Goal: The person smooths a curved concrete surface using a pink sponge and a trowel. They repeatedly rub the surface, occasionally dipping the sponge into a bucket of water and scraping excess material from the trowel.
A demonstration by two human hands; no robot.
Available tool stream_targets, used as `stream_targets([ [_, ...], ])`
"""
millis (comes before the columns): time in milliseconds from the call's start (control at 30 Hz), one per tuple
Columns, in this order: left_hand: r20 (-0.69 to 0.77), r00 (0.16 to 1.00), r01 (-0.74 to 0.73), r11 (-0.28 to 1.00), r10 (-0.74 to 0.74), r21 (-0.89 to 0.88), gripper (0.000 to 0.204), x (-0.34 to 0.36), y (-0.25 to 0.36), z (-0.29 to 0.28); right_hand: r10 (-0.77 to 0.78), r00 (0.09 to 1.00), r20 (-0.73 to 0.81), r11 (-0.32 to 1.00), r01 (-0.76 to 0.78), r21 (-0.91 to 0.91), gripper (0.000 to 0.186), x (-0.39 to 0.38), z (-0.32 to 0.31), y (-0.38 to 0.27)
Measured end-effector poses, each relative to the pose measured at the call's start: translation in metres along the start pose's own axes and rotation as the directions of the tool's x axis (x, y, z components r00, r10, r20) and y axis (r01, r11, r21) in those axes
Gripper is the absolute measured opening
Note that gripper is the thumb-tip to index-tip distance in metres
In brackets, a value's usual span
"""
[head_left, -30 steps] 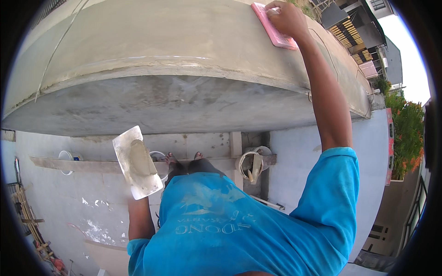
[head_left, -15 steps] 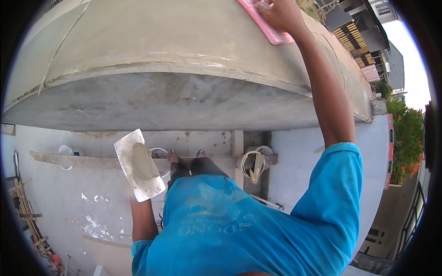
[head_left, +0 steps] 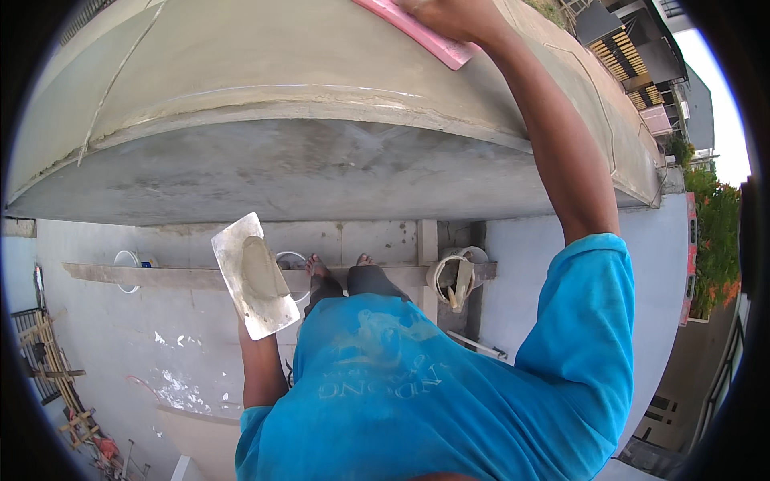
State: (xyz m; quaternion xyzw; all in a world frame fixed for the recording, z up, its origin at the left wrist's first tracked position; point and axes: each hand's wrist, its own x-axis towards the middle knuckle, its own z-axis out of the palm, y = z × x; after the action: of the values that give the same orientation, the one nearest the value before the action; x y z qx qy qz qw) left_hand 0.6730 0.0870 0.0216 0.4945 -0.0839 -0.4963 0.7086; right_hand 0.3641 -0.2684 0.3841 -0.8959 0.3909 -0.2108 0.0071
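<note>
High in the head view, my right hand [head_left: 445, 18] is closed on a pink plastering float [head_left: 453, 52], which lies against the beige plastered surface [head_left: 277, 56] above a grey ledge face. At lower left, a white, stained rectangular board [head_left: 273, 314] carries a patch of grey wet mix [head_left: 258, 264]. My left hand [head_left: 241, 314] holds it from beneath, its fingers mostly hidden behind the board. My feet [head_left: 315, 263] rest on a long wooden plank [head_left: 192, 276] below the ledge.
A bucket with tools [head_left: 449, 280] stands right of my feet, a white bucket [head_left: 128, 272] at the left. Bamboo poles [head_left: 60, 377] lie at far left. A pale wall [head_left: 529, 280], plants [head_left: 714, 256] and buildings are at right.
My right hand and the pink float have moved leftward and up along the surface, partly past the top edge. The board in my left hand has shifted slightly right and up.
</note>
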Motion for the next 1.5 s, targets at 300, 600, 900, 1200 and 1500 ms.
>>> stream_targets([
  [300,-0.015,0.994,-0.104,0.983,0.108,0.149,0.044,0.023,-0.007,-0.022,-0.02,0.996,0.092,0.997,0.027,-0.07,0.02,-0.063,-0.027,0.027],
  [600,-0.047,0.995,-0.079,0.975,0.091,0.207,0.046,0.001,0.0,0.02,-0.203,0.971,0.124,0.976,0.19,0.105,0.02,-0.081,-0.041,-0.001],
  [900,-0.006,1.0,0.001,1.0,-0.001,0.008,0.043,0.001,0.006,0.026,-0.275,0.954,0.121,0.953,0.254,0.164,0.02,-0.097,-0.044,-0.001],
  [1200,0.354,0.923,0.245,0.936,-0.147,-0.252,0.052,0.022,0.007,-0.008,-0.298,0.954,0.022,0.949,0.294,0.112,0.018,-0.102,-0.045,-0.013],
  [1500,0.365,0.917,0.223,0.966,-0.163,-0.128,0.048,0.01,0.022,0.031,-0.29,0.955,-0.063,0.954,0.294,0.063,0.019,-0.122,-0.049,0.005],
])
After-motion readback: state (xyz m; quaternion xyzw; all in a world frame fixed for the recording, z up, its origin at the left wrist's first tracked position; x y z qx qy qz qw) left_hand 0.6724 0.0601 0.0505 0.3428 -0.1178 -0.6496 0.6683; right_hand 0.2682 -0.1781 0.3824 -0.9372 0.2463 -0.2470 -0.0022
